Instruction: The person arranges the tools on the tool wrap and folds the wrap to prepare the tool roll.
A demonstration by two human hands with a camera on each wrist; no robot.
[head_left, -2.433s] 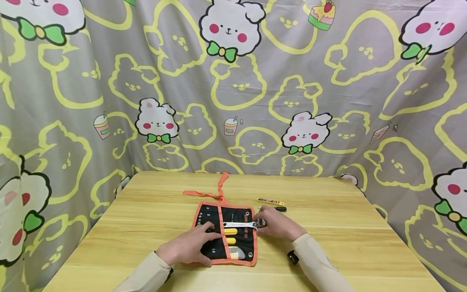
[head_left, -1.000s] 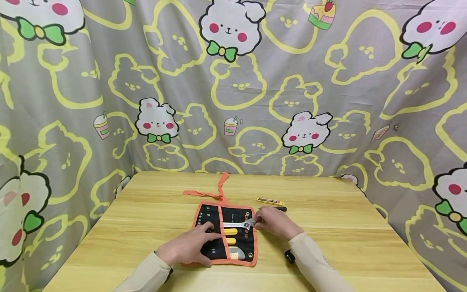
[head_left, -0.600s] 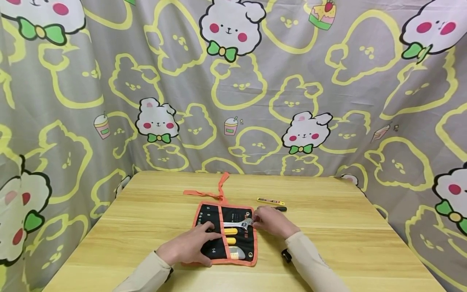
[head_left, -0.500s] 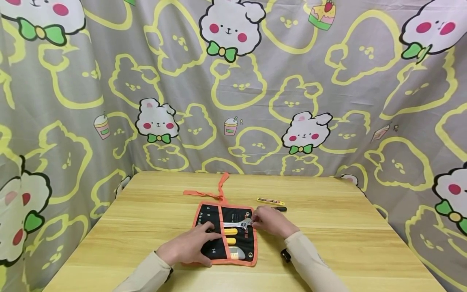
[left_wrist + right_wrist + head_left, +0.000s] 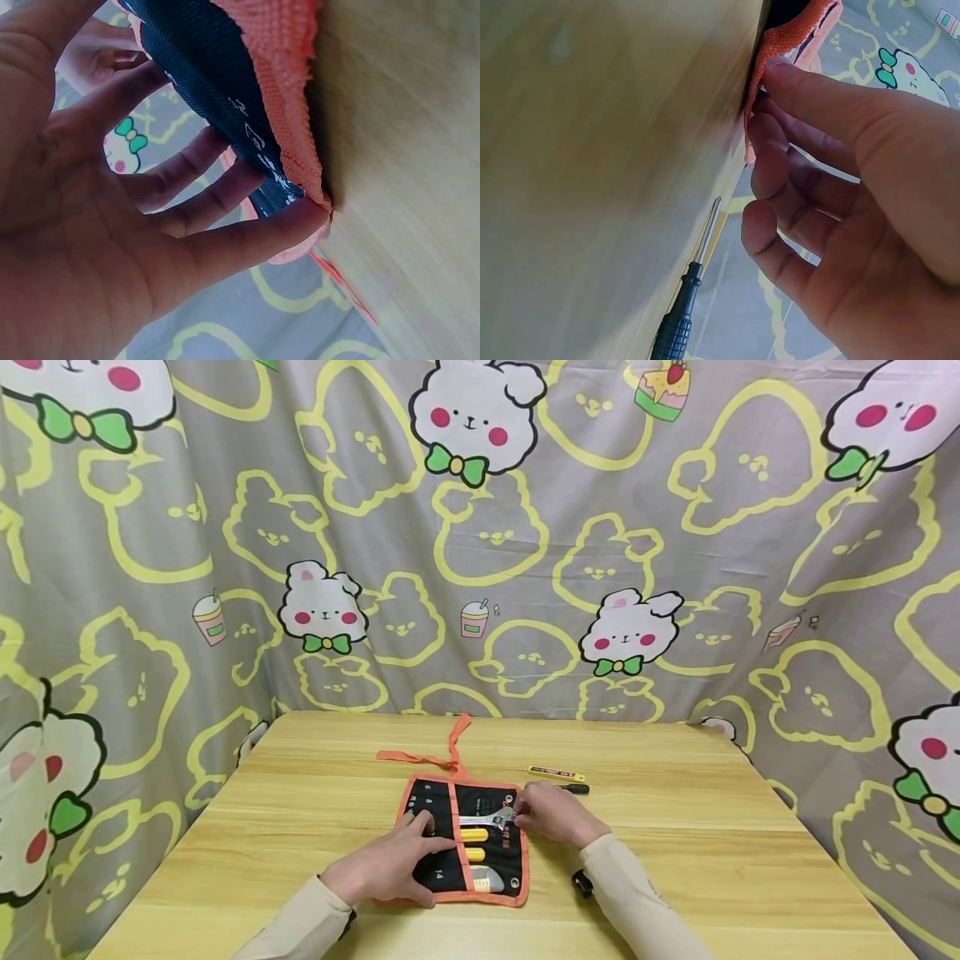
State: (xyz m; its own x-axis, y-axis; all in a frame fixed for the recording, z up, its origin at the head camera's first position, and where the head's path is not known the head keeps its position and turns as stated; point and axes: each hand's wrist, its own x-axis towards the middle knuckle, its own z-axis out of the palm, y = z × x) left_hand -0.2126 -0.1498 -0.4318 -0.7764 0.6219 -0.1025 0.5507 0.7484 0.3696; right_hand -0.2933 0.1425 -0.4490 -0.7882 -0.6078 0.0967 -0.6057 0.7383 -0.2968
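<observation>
A black tool roll (image 5: 513, 852) with orange edging lies unrolled on the wooden table. My left hand (image 5: 390, 862) rests on its numbered left part, fingers spread and fairly straight, fingertips near the orange pocket seam. An adjustable wrench (image 5: 483, 820) has its handle end in a pocket, its head sticking out to the right. My right hand (image 5: 558, 814) pinches the wrench near its head between thumb and fingers; the right wrist view mostly hides the contact. Below the wrench, two yellow handles (image 5: 475, 835) and a grey-and-yellow tool end (image 5: 486, 880) stick out of other pockets.
Behind my right hand lies a screwdriver (image 5: 676, 322) with a black handle, partly hidden in the head view. A flat yellow piece with dark print (image 5: 555, 773) lies beyond it. Orange ties (image 5: 420, 758) stretch toward the far edge, where a patterned curtain (image 5: 517, 568) hangs.
The wrench has slid left, deeper into its pocket, with my right hand moving left along with it. My left hand has stayed nearly still on the tool roll.
</observation>
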